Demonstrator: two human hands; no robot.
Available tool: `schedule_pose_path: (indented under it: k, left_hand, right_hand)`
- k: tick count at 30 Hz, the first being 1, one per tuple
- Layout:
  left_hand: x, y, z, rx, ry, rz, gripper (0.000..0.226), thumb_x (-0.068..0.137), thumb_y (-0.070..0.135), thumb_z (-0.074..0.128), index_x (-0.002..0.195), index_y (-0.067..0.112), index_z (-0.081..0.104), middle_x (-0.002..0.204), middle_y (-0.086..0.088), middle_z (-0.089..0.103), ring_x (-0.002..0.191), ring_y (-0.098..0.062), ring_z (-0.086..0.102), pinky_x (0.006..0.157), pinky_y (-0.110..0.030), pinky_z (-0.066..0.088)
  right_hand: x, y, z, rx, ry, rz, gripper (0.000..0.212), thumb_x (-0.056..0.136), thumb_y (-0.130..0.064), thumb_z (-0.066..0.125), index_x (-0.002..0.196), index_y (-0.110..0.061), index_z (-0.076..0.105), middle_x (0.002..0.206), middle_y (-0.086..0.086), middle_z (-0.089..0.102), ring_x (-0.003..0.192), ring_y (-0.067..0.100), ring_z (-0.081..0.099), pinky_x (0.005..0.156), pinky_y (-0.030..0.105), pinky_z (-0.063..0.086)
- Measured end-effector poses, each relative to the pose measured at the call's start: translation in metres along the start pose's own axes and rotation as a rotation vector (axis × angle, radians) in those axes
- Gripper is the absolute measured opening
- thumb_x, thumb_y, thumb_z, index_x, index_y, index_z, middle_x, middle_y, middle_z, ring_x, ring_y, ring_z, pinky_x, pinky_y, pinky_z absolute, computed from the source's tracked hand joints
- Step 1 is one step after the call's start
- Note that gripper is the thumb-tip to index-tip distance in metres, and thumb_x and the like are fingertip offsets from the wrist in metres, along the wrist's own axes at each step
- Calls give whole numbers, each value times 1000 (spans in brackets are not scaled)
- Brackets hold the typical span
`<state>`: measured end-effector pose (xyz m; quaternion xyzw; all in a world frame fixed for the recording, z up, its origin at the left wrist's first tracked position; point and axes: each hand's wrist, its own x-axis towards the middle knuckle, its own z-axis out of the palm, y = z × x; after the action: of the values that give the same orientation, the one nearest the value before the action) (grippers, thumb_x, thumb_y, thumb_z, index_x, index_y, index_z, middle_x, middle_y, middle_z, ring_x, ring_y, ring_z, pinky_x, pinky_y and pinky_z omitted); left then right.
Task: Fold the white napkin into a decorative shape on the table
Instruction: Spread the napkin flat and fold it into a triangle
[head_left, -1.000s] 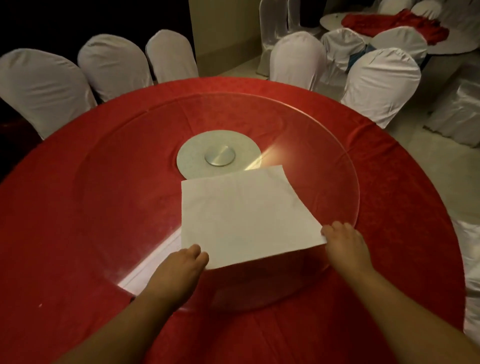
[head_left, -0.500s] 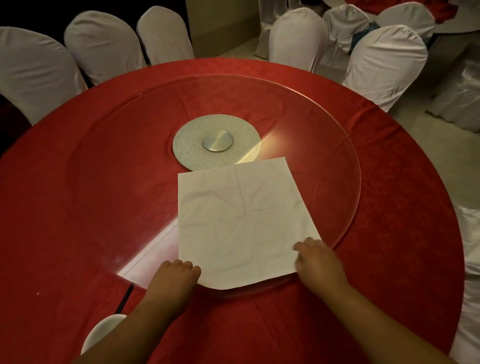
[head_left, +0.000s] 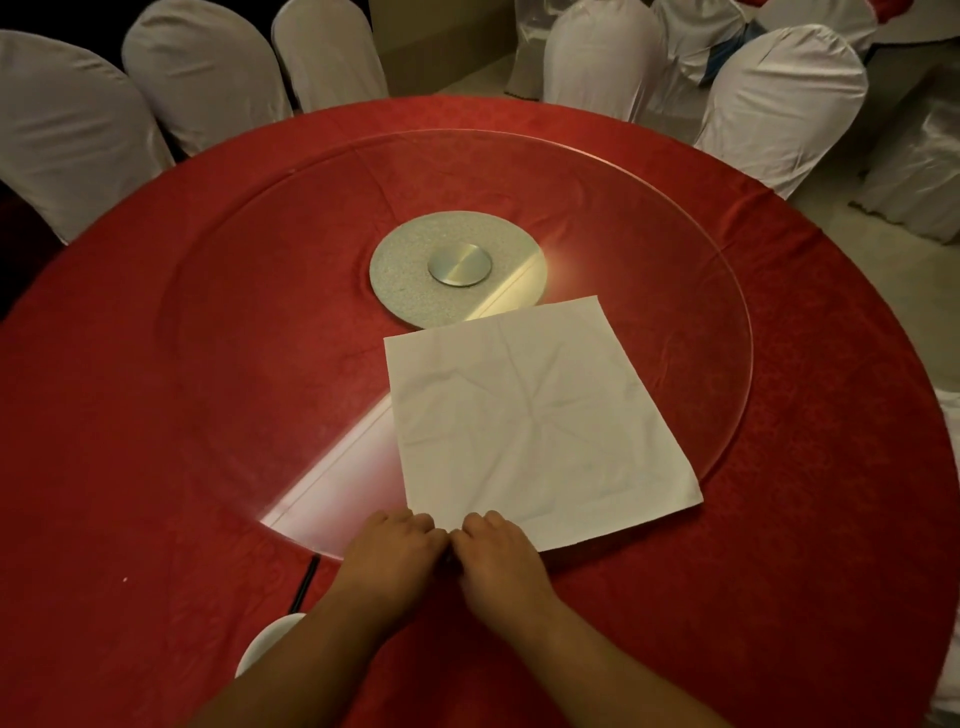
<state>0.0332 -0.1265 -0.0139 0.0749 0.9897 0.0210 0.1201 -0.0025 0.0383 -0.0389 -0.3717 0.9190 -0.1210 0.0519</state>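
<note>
On glass turntable (head_left: 675, 218), white napkin (head_left: 530, 415) is laid flat, creased, unfolded; near-left corner is pinched by left hand (head_left: 395, 545) & right hand (head_left: 498, 551), knuckles touching. All folding judged left.

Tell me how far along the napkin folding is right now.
Barely begun. Done: the white napkin lies spread flat on the glass turntable, creased but with no fold in it. In hand: the left hand and right hand sit side by side at its near corner. Left: every fold of the decorative shape.
</note>
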Motion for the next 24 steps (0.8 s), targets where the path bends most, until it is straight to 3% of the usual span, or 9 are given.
schedule_pose_path:
  k: [3, 7, 12, 14, 17, 20, 24]
  left_hand:
    - [-5, -16, 2, -8, -91, 34, 36, 90, 50, 55, 121, 33, 62, 119, 7, 62, 110, -21, 56, 88, -37, 37]
    - [-3, -28, 3, -51, -172, 72, 64, 79, 73, 45, 129, 35, 57, 128, 8, 58, 115, -19, 51, 94, -37, 38]
    - [8, -33, -1, -136, -92, 44, 89, 72, 84, 43, 145, 33, 50, 147, 7, 51, 131, -19, 48, 106, -39, 37]
    - [14, -33, -6, -176, 28, 2, 91, 73, 82, 50, 146, 28, 52, 152, 1, 51, 135, -24, 50, 109, -44, 39]
    - [30, -33, -7, -207, 234, -45, 84, 75, 74, 61, 137, 19, 63, 147, -9, 59, 127, -34, 60, 102, -52, 49]
    - [59, -28, -4, -177, 273, -66, 79, 78, 71, 59, 135, 16, 66, 147, -12, 60, 127, -37, 60, 104, -56, 48]
    - [114, -14, 5, -158, 269, -68, 80, 82, 72, 52, 139, 17, 65, 154, -15, 54, 137, -39, 54, 113, -62, 39]
  right_hand:
    - [-11, -3, 2, -59, -27, 1, 7, 75, -22, 68, 73, -22, 61, 71, -3, 57, 65, 19, 55, 53, 33, 44]
    - [-15, -2, 4, -79, -37, -12, 14, 87, -31, 56, 79, -21, 64, 75, -2, 59, 69, 20, 56, 55, 36, 48]
    - [3, 19, -5, -18, 48, 57, 26, 95, -37, 47, 85, -20, 64, 81, 0, 61, 75, 23, 57, 61, 40, 47]
    - [17, 39, -15, 36, 85, 136, 24, 95, -37, 50, 82, -19, 60, 80, 2, 61, 75, 25, 57, 62, 41, 45]
    - [46, 82, -34, 160, 113, 247, 19, 95, -31, 57, 84, -15, 61, 82, 6, 65, 79, 28, 60, 67, 40, 45]
    - [83, 131, -55, 273, 149, 353, 16, 96, -31, 58, 97, -17, 65, 87, 6, 69, 81, 26, 63, 66, 33, 44]
    - [139, 205, -75, 331, 161, 455, 16, 97, -32, 56, 94, -18, 63, 86, 6, 69, 79, 26, 61, 66, 30, 38]
